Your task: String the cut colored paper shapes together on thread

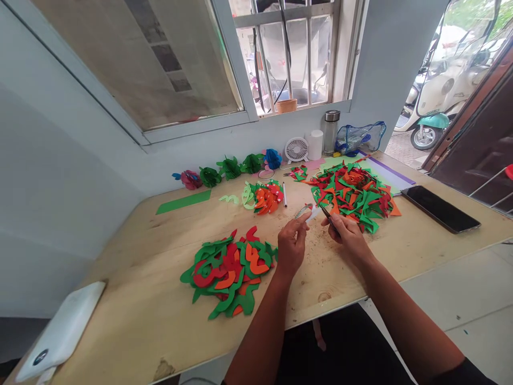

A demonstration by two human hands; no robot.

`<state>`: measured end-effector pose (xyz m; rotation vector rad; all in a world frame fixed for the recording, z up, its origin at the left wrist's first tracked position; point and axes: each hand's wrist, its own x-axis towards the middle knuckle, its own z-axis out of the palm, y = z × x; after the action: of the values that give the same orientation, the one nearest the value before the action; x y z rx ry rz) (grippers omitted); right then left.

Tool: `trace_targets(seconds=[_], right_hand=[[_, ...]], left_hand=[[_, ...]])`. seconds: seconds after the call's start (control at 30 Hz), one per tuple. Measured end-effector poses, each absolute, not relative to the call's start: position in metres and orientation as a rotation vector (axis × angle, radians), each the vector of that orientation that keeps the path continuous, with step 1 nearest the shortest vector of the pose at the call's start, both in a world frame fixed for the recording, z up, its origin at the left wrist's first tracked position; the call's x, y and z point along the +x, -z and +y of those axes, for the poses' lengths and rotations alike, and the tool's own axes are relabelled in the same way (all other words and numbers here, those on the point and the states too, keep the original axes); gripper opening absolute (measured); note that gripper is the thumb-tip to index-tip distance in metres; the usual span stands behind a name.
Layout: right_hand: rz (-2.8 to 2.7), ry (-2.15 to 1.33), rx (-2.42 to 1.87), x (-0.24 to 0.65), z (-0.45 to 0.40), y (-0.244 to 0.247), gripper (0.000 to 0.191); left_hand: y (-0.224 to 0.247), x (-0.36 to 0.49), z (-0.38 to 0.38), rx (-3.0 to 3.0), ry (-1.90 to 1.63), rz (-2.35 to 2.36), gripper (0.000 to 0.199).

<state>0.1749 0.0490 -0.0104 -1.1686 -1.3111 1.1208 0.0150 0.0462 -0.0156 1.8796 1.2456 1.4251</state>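
Note:
My left hand (pixel 292 243) is pinched around a small pale piece (pixel 303 211) with a curved edge and a touch of red; its exact kind is too small to make out. A whitish strip (pixel 314 213) shows between the two hands. In my right hand (pixel 348 235) is a pair of dark scissors (pixel 326 214), its tips pointing toward the left hand's piece and its handles mostly hidden by the fingers. Left of my left hand lies a pile of green, red and orange curvy cut-outs (pixel 230 272). Beyond my right hand sits a heap of angular coloured scraps (pixel 355 195).
A smaller pile of cut-outs (pixel 267 197) lies beside a white marker (pixel 285 194). Near the wall stand paper flowers (pixel 230 168), a white fan (pixel 296 149) and a glass bottle (pixel 331 132). A phone (pixel 441 208) rests at right, a green strip (pixel 183 202) at left.

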Motion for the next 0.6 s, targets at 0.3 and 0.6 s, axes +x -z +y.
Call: trace_targets(seconds=[0.3,0.6], right_hand=[[-1.389,-1.042,-1.187,0.1736,0.0488,0.0064,0.051],[-1.433,-0.938,-1.184,0.1736,0.0493,0.0065,0.051]], left_hand=[[0.017,0.015,0.0477,1.9,-1.395,1.217,0.035],[0.0195,0.0142,0.0486,1.907,-1.379,1.219,0.034]])
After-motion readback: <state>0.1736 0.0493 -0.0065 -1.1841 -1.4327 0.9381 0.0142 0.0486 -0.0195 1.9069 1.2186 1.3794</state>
